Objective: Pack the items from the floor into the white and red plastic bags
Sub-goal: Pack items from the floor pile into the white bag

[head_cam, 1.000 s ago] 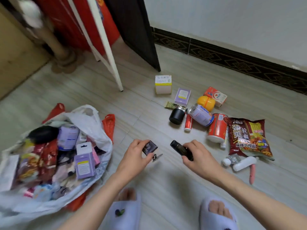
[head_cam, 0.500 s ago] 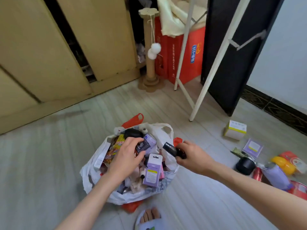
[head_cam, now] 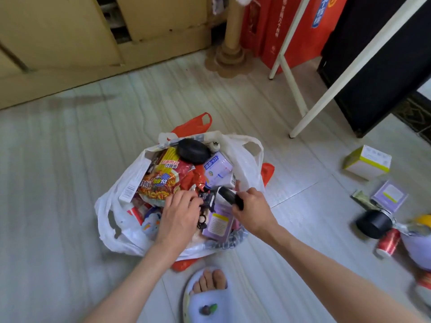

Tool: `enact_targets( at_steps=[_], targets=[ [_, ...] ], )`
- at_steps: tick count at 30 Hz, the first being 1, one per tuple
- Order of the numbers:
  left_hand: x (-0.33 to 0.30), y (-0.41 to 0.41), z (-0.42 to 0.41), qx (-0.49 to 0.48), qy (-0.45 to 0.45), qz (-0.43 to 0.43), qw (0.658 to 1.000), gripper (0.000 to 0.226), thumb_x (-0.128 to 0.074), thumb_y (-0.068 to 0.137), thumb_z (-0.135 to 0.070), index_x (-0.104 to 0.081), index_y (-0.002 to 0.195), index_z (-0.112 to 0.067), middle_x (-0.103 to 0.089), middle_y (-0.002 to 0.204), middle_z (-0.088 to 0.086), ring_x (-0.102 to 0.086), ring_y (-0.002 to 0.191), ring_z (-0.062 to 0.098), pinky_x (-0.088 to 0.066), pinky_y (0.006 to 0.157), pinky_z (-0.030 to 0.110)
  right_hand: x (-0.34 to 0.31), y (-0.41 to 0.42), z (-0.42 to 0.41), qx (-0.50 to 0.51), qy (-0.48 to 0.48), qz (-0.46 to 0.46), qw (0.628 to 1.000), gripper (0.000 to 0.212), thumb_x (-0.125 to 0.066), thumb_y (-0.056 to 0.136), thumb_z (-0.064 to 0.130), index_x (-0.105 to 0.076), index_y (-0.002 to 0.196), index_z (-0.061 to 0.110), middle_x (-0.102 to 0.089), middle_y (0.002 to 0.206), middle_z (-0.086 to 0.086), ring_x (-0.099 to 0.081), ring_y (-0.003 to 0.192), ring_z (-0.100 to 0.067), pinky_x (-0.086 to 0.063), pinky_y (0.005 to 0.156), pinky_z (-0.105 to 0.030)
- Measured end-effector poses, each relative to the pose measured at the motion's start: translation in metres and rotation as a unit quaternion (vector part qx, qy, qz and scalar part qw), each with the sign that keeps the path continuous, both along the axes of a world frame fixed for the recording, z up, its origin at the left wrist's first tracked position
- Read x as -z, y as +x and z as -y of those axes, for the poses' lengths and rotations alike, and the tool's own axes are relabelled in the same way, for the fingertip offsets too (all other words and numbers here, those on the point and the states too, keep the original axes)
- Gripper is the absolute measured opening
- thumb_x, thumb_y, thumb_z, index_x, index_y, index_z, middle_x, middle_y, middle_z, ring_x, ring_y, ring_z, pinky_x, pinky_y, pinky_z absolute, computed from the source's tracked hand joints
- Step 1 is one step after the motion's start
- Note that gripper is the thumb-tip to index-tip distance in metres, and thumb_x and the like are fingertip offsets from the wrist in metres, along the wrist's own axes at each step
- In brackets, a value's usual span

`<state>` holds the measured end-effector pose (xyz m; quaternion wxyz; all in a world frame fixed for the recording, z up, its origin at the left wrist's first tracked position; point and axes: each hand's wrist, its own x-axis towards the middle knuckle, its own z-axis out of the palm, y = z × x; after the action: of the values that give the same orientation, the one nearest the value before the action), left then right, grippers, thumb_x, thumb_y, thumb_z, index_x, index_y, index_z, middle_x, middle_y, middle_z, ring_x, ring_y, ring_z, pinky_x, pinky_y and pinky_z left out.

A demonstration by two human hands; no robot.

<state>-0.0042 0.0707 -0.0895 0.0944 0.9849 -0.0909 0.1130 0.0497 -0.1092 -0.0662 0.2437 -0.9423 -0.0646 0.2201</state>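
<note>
The white plastic bag (head_cam: 121, 206) lies open on the floor, stuffed with snacks and boxes, with the red plastic bag (head_cam: 198, 123) showing under it. My left hand (head_cam: 179, 215) reaches into the bag's mouth and pinches a small dark packet (head_cam: 206, 197) with its fingertips. My right hand (head_cam: 253, 206) hovers over the bag's right side and grips a black cylindrical item (head_cam: 231, 197). Loose on the floor at the right lie a white and yellow box (head_cam: 367, 162), a purple box (head_cam: 389, 195), a black jar (head_cam: 374, 223) and a red can (head_cam: 388, 243).
A white rack leg (head_cam: 345, 73) slants across the upper right, beside a black panel (head_cam: 382, 66) and a red carton (head_cam: 289, 29). A cardboard post (head_cam: 233, 43) stands at the back by beige cabinet doors (head_cam: 58, 38). My slippered foot (head_cam: 210, 297) is just below the bag.
Both hands have carried their items from the floor pile at the right over to the white bag and lowered into its mouth. The view swung left with them.
</note>
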Motion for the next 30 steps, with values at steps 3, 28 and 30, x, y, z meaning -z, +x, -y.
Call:
enact_targets(
  at_steps=[3, 28, 30],
  targets=[
    [-0.002, -0.003, -0.001, 0.020, 0.030, 0.012, 0.999, 0.018, -0.053, 0.080, -0.018, -0.066, 0.092, -0.014, -0.065, 0.097, 0.001, -0.047, 0.095, 0.018, -0.034, 0.080, 0.033, 0.004, 0.001, -0.011, 0.043, 0.056, 0.044, 0.997, 0.035, -0.053, 0.089, 0.017, -0.051, 0.122, 0.008, -0.050, 0.120, -0.011, -0.050, 0.108, -0.028, -0.040, 0.082, -0.028],
    [-0.042, -0.015, 0.124, 0.134, 0.024, -0.090, 0.987, 0.042, -0.038, 0.075, -0.034, -0.056, 0.109, -0.016, -0.064, 0.113, 0.009, -0.050, 0.114, 0.025, -0.038, 0.094, 0.043, -0.057, -0.079, 0.208, 0.033, -0.070, 0.042, 0.996, 0.049, -0.045, 0.095, 0.026, -0.032, 0.141, 0.016, -0.039, 0.143, -0.005, -0.040, 0.128, -0.022, -0.037, 0.102, -0.032],
    [-0.044, -0.013, 0.163, 0.186, 0.013, -0.105, 0.977, 0.042, -0.038, 0.074, -0.036, -0.048, 0.111, -0.019, -0.065, 0.112, 0.008, -0.056, 0.112, 0.025, -0.047, 0.090, 0.040, -0.067, -0.092, 0.251, 0.067, -0.093, 0.045, 0.992, 0.048, -0.046, 0.094, 0.025, -0.034, 0.140, 0.013, -0.044, 0.138, -0.008, -0.044, 0.124, -0.024, -0.037, 0.099, -0.031]
  ],
)
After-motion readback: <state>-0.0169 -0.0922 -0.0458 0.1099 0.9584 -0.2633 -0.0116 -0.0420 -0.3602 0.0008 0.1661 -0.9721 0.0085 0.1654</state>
